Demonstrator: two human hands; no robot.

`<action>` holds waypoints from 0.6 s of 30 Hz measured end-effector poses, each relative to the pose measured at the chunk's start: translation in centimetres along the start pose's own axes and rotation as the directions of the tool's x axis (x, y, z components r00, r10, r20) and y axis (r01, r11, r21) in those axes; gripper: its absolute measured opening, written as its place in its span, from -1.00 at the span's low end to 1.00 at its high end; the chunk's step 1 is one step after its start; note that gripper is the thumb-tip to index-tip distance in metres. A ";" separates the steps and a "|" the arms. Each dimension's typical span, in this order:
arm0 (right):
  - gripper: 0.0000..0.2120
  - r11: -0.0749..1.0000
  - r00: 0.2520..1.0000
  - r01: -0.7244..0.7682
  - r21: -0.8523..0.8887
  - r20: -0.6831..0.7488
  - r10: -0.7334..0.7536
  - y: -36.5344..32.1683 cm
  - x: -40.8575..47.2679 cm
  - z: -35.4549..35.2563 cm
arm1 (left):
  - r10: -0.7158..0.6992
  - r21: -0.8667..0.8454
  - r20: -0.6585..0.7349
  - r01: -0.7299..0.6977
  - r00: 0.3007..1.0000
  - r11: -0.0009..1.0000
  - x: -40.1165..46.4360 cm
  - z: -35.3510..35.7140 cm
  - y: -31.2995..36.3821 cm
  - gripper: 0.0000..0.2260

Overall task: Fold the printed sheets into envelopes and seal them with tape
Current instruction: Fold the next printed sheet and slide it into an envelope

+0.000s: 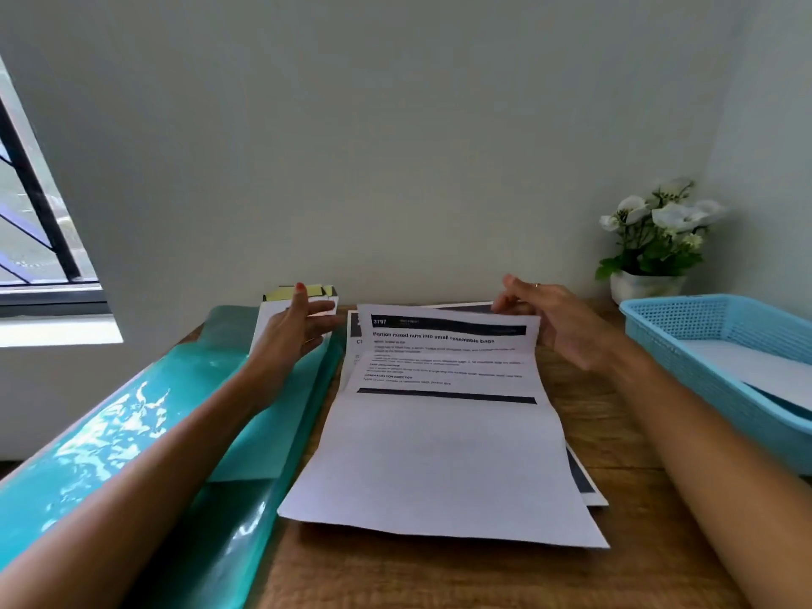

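The right hand [558, 320] sits right of centre in the frame with its fingers loosely spread, and its fingertips [505, 306] meet the far right corner of the top printed sheet [444, 432]; whether they pinch that corner or only touch it cannot be told. A ring shows on one finger. The left hand [299, 327], left of centre, has its fingers straight and reaching toward the sheet's far left corner, the tips just beside the paper's edge and holding nothing that can be made out (the nails are painted red). The sheet lies in the middle of the frame on a stack of printed sheets [586, 483], its far third lifted along a crease so the printed heading faces the camera, while the blank near part lies flat. The stack rests on a wooden table [632, 542]. To the left of the paper, under the left forearm, lies a glossy teal plastic sheet [132, 424] with teal folders [263, 441] on it. Behind the left hand, against the wall, stands a white box with yellow slips [281, 301] at its top. At the right edge of the frame a light blue basket [685, 345] holds white paper, and behind it, in the corner, sits a white pot of white flowers [659, 239]. A window [30, 239] fills the upper left.
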State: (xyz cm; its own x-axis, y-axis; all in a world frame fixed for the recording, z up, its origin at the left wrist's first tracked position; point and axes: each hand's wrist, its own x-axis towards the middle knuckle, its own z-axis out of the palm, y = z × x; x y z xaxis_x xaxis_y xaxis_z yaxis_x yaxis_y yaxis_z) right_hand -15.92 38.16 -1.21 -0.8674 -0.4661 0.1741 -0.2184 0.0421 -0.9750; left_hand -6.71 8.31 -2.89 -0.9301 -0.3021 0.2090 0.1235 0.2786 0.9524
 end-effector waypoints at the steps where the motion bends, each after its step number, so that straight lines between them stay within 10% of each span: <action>1: -0.51 1.000 0.999 -0.029 -0.010 0.027 0.029 0.1 -0.1 0.1 | 0.016 0.030 0.025 -0.016 1.000 0.999 -0.1 0.3 0.2 -0.43; 8: -0.71 0.960 0.967 -0.059 -0.275 0.221 0.123 0.2 0.0 1.3 | 0.106 0.466 0.131 -0.156 0.986 0.871 -0.7 2.2 0.7 -0.36; 13: -0.87 0.682 0.927 0.142 -0.717 0.339 0.163 -0.8 1.1 3.1 | 0.265 0.668 0.292 -0.395 0.919 0.631 -2.0 4.9 1.6 -0.61; 18: -0.73 0.459 0.933 0.242 -0.855 0.336 0.133 -0.3 1.4 7.1 | 0.082 0.734 0.476 -0.447 0.876 0.510 -2.5 7.6 -0.1 -0.60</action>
State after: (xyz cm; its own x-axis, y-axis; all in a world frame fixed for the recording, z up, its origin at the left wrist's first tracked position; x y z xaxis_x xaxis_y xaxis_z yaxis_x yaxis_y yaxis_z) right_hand -13.90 31.27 -1.69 -0.6880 -0.7256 -0.0136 -0.6925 0.6619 -0.2870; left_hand -7.02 15.94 -5.20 -0.9689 0.1924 0.1556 0.2249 0.9469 0.2298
